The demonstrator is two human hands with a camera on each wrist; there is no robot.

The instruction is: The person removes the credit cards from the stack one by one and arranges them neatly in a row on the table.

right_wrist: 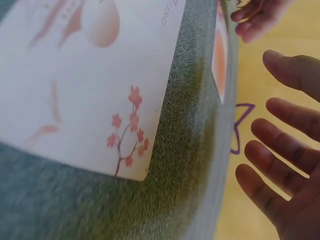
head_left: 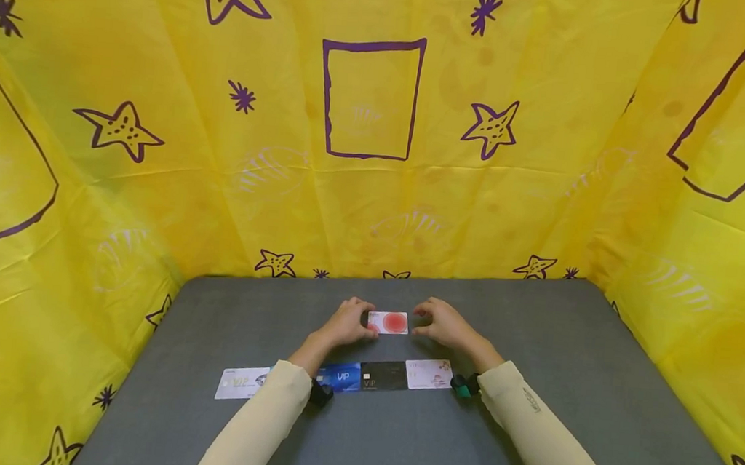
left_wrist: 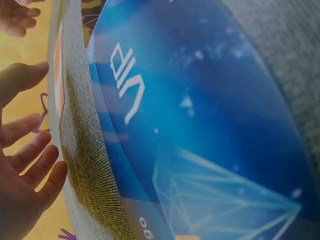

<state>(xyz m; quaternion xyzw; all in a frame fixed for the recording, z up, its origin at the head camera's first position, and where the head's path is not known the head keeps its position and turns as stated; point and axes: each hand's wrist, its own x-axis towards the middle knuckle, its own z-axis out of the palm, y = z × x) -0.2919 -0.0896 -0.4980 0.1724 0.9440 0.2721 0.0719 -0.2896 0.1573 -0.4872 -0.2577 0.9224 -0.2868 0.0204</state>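
Note:
A white card with red circles (head_left: 394, 322) lies flat on the grey table, beyond a row of other cards. My left hand (head_left: 348, 322) is at its left edge, fingers loosely bent; in the left wrist view the hand (left_wrist: 25, 155) has its fingers spread and grips nothing. To the card's right is my right hand (head_left: 445, 325), a small gap away. Relaxed, separated fingers of that hand (right_wrist: 290, 150) show in the right wrist view, holding nothing.
Nearer me, the row holds a white VIP card (head_left: 239, 382), a blue VIP card (head_left: 343, 378), a black VIP card (head_left: 384, 376) and a pale card with pink blossoms (head_left: 428, 375). My left forearm covers part of it. Yellow cloth (head_left: 361, 210) surrounds the grey table (head_left: 504, 308).

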